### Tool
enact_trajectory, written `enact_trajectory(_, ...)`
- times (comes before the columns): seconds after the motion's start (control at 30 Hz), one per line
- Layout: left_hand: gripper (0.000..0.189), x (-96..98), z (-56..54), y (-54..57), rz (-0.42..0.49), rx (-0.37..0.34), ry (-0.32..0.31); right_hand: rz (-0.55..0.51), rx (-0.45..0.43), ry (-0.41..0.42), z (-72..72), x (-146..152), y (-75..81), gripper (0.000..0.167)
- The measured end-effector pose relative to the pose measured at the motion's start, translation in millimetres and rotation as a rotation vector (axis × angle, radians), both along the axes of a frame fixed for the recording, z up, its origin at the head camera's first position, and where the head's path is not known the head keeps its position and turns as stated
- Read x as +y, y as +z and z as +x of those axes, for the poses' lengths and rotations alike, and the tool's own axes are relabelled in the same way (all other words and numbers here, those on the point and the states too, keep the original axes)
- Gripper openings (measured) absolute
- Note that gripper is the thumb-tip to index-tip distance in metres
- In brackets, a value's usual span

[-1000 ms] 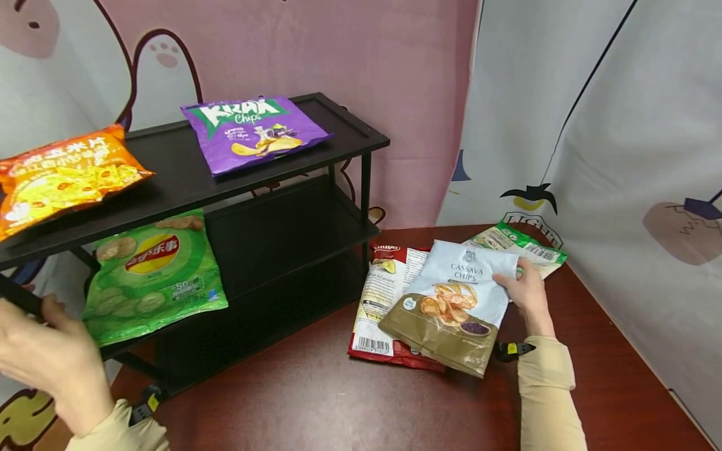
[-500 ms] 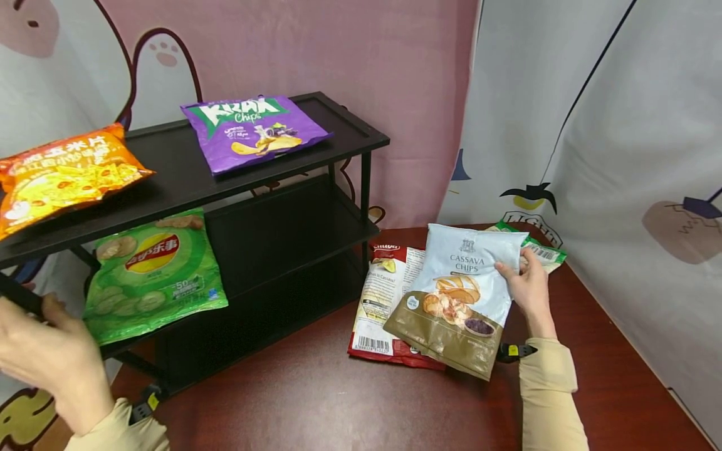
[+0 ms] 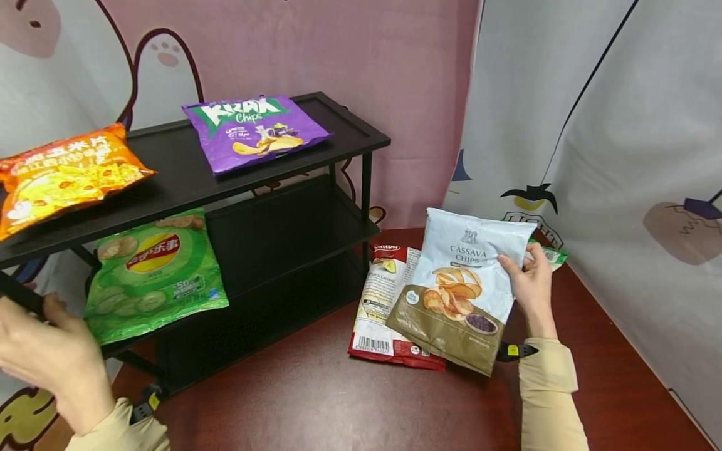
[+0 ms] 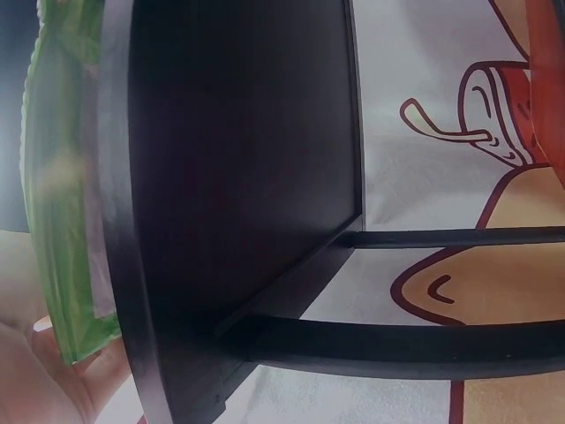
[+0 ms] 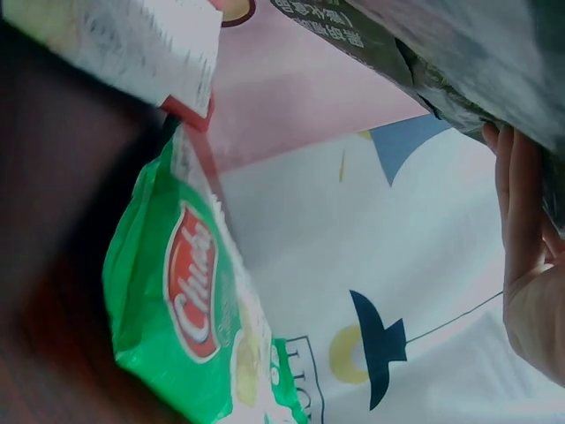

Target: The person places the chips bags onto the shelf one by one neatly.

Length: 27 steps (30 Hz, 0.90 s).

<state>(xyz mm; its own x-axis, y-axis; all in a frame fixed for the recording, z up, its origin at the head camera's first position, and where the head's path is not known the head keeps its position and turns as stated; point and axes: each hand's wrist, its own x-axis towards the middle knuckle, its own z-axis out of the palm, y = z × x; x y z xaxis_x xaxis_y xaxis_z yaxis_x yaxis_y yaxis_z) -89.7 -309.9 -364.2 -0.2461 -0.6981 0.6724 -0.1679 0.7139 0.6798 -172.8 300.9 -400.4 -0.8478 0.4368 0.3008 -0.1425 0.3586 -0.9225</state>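
My right hand (image 3: pixel 533 285) grips the upper right edge of a pale blue and brown cassava chips bag (image 3: pixel 468 254), thumb on its front. In the right wrist view, the fingers of that hand (image 5: pixel 534 238) lie against the bag's dark underside (image 5: pixel 424 79). My left hand (image 3: pixel 53 366) is at the rack's left end, beside a green potato chips bag (image 3: pixel 155 282) on the middle shelf. The left wrist view has that hand (image 4: pixel 71 380) close to the green bag's end (image 4: pixel 71 300). Its fingers are partly out of frame, so its hold is unclear.
On the black rack (image 3: pixel 169 147) lie an orange snack bag (image 3: pixel 70 172) and a purple chips bag (image 3: pixel 254 134). A red and white chips bag (image 3: pixel 375 307) and a green Chuba bag (image 5: pixel 190 291) lie on the brown table (image 3: pixel 316 401). Printed curtains hang behind.
My right hand has lifted the cassava chips bag slightly and brought it more upright, covering more of the green bag behind. My left hand has not visibly moved.
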Motion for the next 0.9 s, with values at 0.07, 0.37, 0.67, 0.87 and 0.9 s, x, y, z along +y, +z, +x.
enact_trajectory(0.07,0.039,0.1,-0.2,0.2,-0.002,0.002,0.001,-0.057,0.051,0.015,-1.3,0,-0.2,0.023)
enact_trajectory(0.37,0.041,1.1,1.3,0.9,-0.018,-0.008,-0.012,-0.293,0.272,0.157,1.0,-8,5.7,0.027)
enact_trajectory(0.67,0.041,1.6,1.4,1.0,-0.005,0.011,-0.002,-0.529,0.465,0.375,3.9,-28,22.3,0.031)
enact_trajectory(0.87,0.039,2.9,1.8,1.4,0.002,0.013,-0.001,-0.567,0.469,0.523,2.5,-52,30.1,0.031)
enact_trajectory(0.9,0.039,2.9,1.9,1.4,0.001,0.011,-0.002,-0.557,0.463,0.544,1.7,-56,31.0,0.032)
